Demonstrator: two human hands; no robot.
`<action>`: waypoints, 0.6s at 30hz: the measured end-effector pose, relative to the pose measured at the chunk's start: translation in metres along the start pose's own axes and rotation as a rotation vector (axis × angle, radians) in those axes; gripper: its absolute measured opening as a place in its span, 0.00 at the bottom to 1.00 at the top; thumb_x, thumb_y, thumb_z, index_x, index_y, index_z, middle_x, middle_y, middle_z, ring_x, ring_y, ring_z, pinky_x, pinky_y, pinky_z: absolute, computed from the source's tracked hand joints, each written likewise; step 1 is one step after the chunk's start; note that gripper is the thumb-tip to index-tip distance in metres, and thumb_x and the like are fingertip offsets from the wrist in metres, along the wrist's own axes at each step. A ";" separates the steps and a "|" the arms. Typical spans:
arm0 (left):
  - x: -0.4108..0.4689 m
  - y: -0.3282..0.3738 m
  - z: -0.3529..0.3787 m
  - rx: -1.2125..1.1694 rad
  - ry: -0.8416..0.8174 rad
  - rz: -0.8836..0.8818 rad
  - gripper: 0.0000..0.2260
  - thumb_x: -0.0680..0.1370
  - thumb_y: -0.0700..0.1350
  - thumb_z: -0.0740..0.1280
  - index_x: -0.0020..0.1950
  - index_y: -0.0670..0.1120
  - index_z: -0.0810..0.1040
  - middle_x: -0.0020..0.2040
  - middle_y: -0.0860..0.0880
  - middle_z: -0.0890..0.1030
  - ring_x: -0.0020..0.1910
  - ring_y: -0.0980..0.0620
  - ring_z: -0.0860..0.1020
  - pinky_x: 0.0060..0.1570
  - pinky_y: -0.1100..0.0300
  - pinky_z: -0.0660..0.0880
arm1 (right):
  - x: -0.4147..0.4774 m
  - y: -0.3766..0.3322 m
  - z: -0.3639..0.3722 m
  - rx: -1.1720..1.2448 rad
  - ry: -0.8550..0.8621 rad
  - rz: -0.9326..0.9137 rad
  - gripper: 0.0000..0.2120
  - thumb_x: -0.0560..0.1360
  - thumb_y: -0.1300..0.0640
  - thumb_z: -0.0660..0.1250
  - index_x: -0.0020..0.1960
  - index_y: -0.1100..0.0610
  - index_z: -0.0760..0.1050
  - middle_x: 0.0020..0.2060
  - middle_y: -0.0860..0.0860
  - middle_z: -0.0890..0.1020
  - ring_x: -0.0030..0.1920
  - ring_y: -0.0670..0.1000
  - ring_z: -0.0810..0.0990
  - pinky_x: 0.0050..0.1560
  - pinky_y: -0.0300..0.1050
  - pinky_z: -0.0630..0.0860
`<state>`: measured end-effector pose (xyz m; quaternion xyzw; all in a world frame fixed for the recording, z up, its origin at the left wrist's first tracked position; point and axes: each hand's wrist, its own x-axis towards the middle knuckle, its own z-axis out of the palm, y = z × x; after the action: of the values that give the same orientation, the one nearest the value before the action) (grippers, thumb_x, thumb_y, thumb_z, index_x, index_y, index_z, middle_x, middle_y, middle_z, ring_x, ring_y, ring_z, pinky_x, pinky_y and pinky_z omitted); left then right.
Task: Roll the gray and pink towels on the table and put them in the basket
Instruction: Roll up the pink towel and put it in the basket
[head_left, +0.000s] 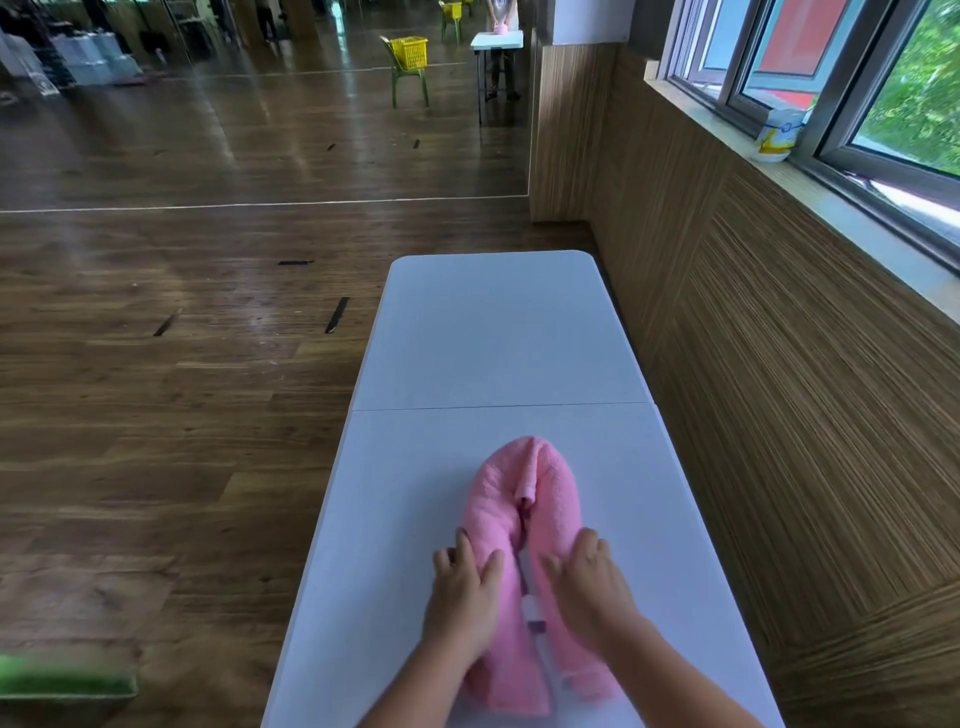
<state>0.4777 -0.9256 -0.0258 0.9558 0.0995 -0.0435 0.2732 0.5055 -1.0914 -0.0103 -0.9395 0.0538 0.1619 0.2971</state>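
I have the pink towel (524, 545) lying lengthwise on the near half of the white folding table (493, 338), doubled into two long lobes joined at the far end. My left hand (465, 592) and right hand (592, 587) rest flat on it, fingers spread — pressing, not gripping. To roll well, I'd flatten both lobes first, then curl evenly. The table's right edge sits close to the wall; the far half is open — room ahead. No gray towel or nearby basket in view.
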 end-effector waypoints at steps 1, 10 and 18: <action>-0.007 0.008 0.005 -0.102 -0.086 -0.036 0.31 0.80 0.61 0.46 0.78 0.44 0.61 0.77 0.39 0.61 0.67 0.36 0.71 0.64 0.50 0.72 | -0.002 -0.005 0.001 0.045 -0.034 0.007 0.29 0.75 0.35 0.61 0.61 0.58 0.63 0.57 0.57 0.72 0.61 0.62 0.74 0.59 0.54 0.72; -0.027 0.009 -0.027 0.076 -0.319 0.322 0.09 0.73 0.52 0.58 0.45 0.52 0.76 0.44 0.53 0.78 0.51 0.50 0.75 0.50 0.52 0.76 | -0.005 0.003 -0.021 -0.746 -0.164 -0.343 0.53 0.62 0.34 0.70 0.76 0.56 0.51 0.64 0.52 0.69 0.65 0.57 0.67 0.63 0.59 0.65; -0.003 0.024 -0.026 0.490 -0.331 0.525 0.55 0.68 0.69 0.70 0.82 0.45 0.43 0.82 0.47 0.49 0.81 0.47 0.46 0.78 0.49 0.39 | -0.001 0.020 0.001 -0.779 -0.138 -0.723 0.54 0.62 0.34 0.69 0.80 0.52 0.50 0.77 0.53 0.59 0.77 0.61 0.56 0.75 0.66 0.51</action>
<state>0.4812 -0.9322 0.0094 0.9657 -0.2069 -0.1481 0.0514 0.5001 -1.1076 -0.0211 -0.9259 -0.3571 0.1188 -0.0337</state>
